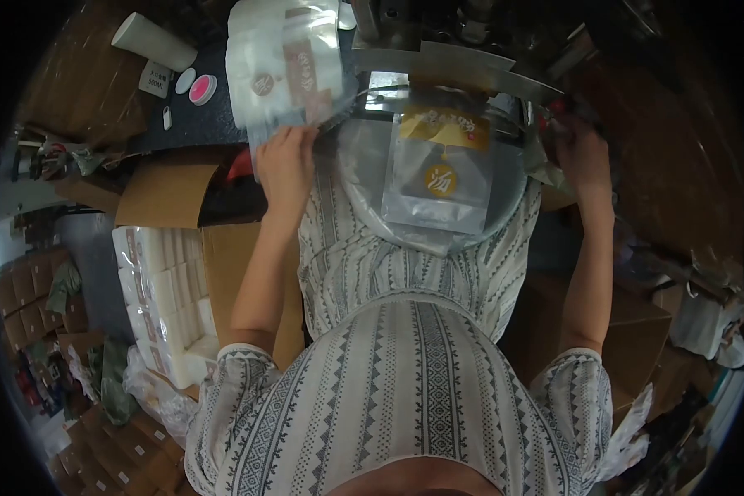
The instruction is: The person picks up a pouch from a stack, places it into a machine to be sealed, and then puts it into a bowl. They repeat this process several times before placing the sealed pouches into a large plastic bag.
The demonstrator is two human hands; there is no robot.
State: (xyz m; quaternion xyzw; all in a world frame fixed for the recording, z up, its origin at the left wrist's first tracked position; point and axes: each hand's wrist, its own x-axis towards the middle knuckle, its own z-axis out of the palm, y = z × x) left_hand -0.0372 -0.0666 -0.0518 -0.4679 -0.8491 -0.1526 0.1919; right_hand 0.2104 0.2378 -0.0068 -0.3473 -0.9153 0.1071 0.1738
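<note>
My left hand [286, 161] is at the lower edge of a stack of white printed pouches [285, 62], its fingers pressed together on a pouch edge. On the right, my right hand [583, 157] has curled fingers at a greenish packet [546, 153]; its fingertips are dark and hard to make out. Between my hands, a clear pouch with a yellow top and round yellow label [440, 178] lies on a round plastic-covered surface [360, 169] above my lap. A metal machine part [471, 70] spans the area just behind that pouch.
A white cup [153, 41], a pink round container [202, 89] and a small label card stand at the back left. An open cardboard box [169, 186] and stacked white packs [161, 289] are at my left. Another carton [620, 322] is at my right.
</note>
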